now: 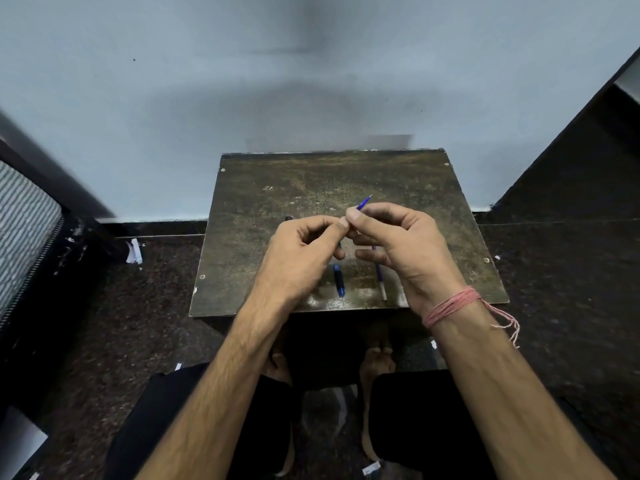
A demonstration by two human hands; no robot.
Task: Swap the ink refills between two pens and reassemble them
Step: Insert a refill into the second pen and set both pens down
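My right hand (398, 244) pinches a thin blue refill (364, 203) between thumb and forefinger, and its metal tip pokes up and away from me. My left hand (301, 258) is curled, its thumb tip pressed against my right thumb; whether it also grips the refill is hidden. Under my hands on the small dark table (450, 216) lie a short blue pen barrel (338, 280) and a second thin refill (380, 277) with a white end, both near the front edge. A dark pen part (288, 219) peeks out behind my left hand.
The table stands against a pale wall (311, 81), with dark speckled floor (121, 323) on both sides. Paper scraps (134, 251) lie on the floor at the left. My knees and bare feet (375, 362) are below the table's front edge.
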